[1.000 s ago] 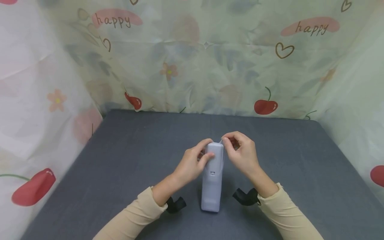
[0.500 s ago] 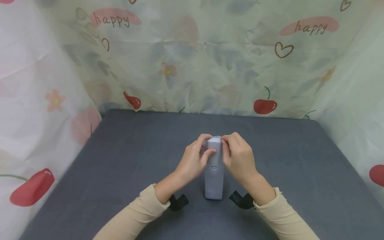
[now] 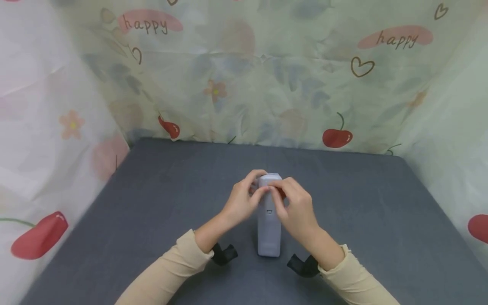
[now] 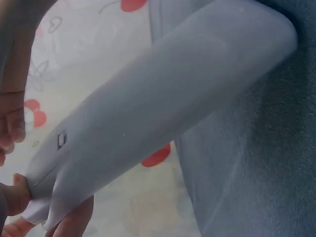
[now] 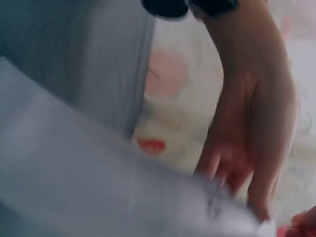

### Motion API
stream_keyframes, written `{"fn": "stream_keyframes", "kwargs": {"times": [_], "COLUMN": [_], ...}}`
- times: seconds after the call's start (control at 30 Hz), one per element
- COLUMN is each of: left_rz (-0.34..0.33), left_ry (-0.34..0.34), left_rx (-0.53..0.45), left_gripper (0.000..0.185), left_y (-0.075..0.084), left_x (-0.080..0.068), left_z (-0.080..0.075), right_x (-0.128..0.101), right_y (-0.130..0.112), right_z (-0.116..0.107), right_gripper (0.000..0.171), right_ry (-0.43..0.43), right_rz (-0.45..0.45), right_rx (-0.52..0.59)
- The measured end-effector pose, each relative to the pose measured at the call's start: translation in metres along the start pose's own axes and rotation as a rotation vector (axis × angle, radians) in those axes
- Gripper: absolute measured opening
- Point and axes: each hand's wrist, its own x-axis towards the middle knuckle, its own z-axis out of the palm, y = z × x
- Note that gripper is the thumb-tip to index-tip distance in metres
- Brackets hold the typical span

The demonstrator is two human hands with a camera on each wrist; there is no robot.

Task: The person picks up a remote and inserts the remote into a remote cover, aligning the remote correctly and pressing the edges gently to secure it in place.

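A long pale grey plastic device (image 3: 269, 237) stands tilted on its lower end on the dark grey table (image 3: 152, 203). My left hand (image 3: 248, 197) grips its upper end from the left, thumb on the front face. Fingers of my right hand (image 3: 284, 199) curl over that same end from the right and across the front. A small red spot (image 3: 281, 192) shows under those fingers; what it is stays unclear. The left wrist view shows the device's smooth body (image 4: 173, 108) with a fingertip (image 4: 74, 219) at its end. The right wrist view is blurred, showing the device (image 5: 74, 177) and the left hand (image 5: 252, 133).
Cloth printed with cherries and the word "happy" (image 3: 244, 84) hangs behind and on both sides of the table. Black wrist straps (image 3: 225, 254) hang just above the table on either side of the device's base.
The device's top has risen and its base slid a little away from me. My right hand moved from the top's right corner across onto its front face.
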Motion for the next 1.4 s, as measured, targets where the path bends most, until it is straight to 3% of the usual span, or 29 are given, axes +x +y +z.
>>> {"fn": "stream_keyframes", "kwargs": {"times": [0.13,0.27,0.33,0.4,0.63,0.77,0.93,1.1,1.27,1.4], "left_rz": [-0.024,-0.044,-0.048,-0.053,-0.077,-0.102,-0.122,-0.137,-0.122,-0.107], "left_ry": [0.0,0.0,-0.006,-0.01,0.014,-0.014,-0.097,-0.144,-0.157,-0.104], "left_rx": [-0.055,-0.094,-0.107,-0.115,-0.129,-0.14,-0.196,-0.179,-0.079,-0.072], "left_gripper": [0.032,0.032,0.032,0.032,0.034,0.035,0.035,0.032,0.029,0.025], "left_y": [0.002,0.004,0.004,0.005,0.007,0.007,0.006,0.003,0.0,-0.002], "left_x": [0.001,0.0,0.0,0.0,0.0,0.0,0.001,0.0,-0.003,-0.005], "left_z": [-0.003,-0.007,-0.007,-0.007,-0.007,-0.008,-0.013,-0.021,-0.026,-0.023], "right_x": [0.001,-0.002,-0.005,-0.007,-0.012,-0.012,-0.012,-0.012,-0.014,-0.015], "right_y": [0.008,0.012,0.012,0.011,0.011,0.012,0.015,0.017,0.019,0.019], "right_z": [-0.005,-0.01,-0.009,-0.007,0.002,0.001,-0.003,-0.007,-0.01,-0.01], "right_gripper": [0.027,0.045,0.049,0.051,0.05,0.046,0.047,0.048,0.047,0.047], "right_ry": [0.013,-0.165,-0.251,-0.278,-0.172,-0.145,-0.157,-0.178,-0.198,-0.212], "right_rz": [0.153,0.386,0.469,0.511,0.459,0.424,0.461,0.513,0.531,0.524], "right_rx": [0.106,0.219,0.273,0.308,0.355,0.359,0.438,0.487,0.472,0.49]}}
